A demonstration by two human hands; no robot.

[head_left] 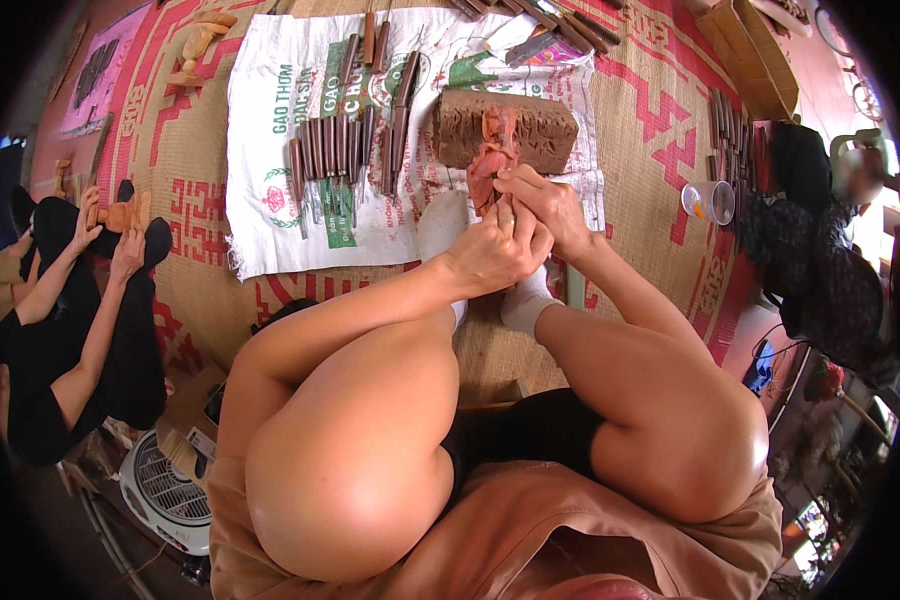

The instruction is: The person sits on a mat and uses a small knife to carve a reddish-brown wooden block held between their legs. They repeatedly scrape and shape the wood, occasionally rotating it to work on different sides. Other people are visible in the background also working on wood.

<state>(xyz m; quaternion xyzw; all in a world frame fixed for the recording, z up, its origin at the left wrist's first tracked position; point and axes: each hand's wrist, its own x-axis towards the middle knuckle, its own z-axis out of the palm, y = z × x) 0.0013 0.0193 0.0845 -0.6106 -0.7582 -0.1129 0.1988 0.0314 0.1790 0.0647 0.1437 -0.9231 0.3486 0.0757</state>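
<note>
A reddish carved wooden piece (492, 160) leans on a brown wooden block (545, 135) with a chipped, gouged surface. Both my hands meet at the near end of the carving. My left hand (500, 245) is closed in a fist, and whatever it grips is hidden by the fingers. Just to its right, my right hand (548, 208) is closed too, its fingertips pinched against the carving's lower edge; what lies in the pinch is too small to tell. Left of the block, several chisels (335, 150) with dark wooden handles lie in a row.
A white printed sack (260, 215) lies under the block and chisels, over a patterned woven mat (650, 190). More chisels and a clear plastic cup (708, 203) are at right. Another person (80, 300) at left holds a light wooden carving (128, 212). A fan (170, 490) stands lower left.
</note>
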